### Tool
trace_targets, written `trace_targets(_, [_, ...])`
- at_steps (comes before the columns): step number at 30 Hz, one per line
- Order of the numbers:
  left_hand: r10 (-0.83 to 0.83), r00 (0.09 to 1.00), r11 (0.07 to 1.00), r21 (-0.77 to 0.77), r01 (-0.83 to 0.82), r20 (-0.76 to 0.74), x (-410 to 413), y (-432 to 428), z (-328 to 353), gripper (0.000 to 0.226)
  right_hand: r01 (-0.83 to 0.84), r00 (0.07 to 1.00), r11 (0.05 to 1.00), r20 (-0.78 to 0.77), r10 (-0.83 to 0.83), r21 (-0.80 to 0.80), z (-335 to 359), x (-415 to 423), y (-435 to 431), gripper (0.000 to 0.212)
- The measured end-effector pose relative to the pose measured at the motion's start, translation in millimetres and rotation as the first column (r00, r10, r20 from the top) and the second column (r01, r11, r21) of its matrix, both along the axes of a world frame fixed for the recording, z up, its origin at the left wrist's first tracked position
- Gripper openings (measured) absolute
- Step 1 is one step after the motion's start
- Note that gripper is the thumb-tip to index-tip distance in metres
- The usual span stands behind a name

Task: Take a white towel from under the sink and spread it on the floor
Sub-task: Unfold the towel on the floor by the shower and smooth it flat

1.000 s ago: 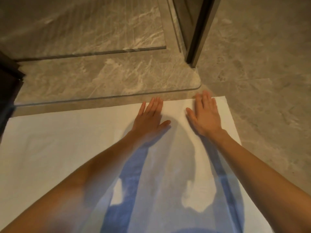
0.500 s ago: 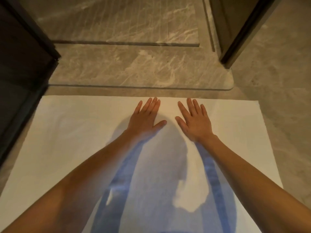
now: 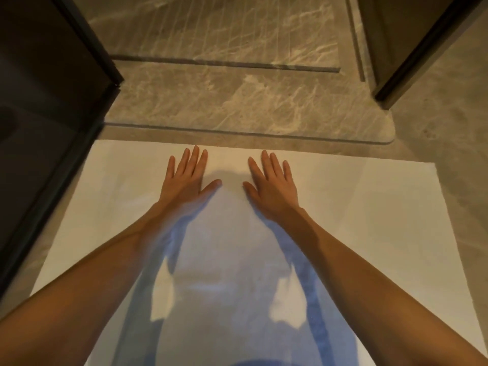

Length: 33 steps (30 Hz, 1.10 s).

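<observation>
A white towel (image 3: 369, 220) lies flat on the grey marble floor and fills most of the lower view. My left hand (image 3: 186, 180) rests palm down on it near its far edge, fingers spread. My right hand (image 3: 273, 184) lies flat beside it, a little to the right, fingers also apart. Neither hand grips the cloth. My shadow falls across the middle of the towel between my forearms.
A raised marble threshold (image 3: 264, 112) with a rounded right corner runs just beyond the towel's far edge. A dark glass panel with a black frame (image 3: 52, 128) stands along the left side. Another dark door frame (image 3: 412, 48) stands at the upper right. Bare floor (image 3: 449, 154) lies to the right.
My view has swung left and the towel now looks square to me. Both hands have slid from the towel's right part toward its middle and moved slightly apart, staying flat.
</observation>
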<state>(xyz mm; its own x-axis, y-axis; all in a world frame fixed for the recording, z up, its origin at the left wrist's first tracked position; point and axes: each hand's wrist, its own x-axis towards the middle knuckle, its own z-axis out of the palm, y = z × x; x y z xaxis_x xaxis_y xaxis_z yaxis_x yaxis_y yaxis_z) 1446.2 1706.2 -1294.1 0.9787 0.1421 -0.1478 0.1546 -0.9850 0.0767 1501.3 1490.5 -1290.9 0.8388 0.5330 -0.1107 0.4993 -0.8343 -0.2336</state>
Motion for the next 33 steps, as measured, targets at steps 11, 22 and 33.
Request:
trace_targets(11, [0.032,0.999,0.999,-0.036,-0.031,0.027,-13,43,3,0.084,0.151,0.988,0.985,0.007,-0.151,-0.081,3,19,-64,0.067])
trace_targets(22, [0.331,0.941,0.943,0.013,-0.331,-0.073,-27,95,3,0.088,0.554,0.832,0.828,0.045,-0.553,-0.089,0,37,-190,0.081])
trace_targets(33, [0.222,0.975,0.975,-0.003,-0.222,0.000,-22,66,5,0.081,0.344,0.932,0.938,0.138,-0.337,-0.038,5,20,-122,0.073])
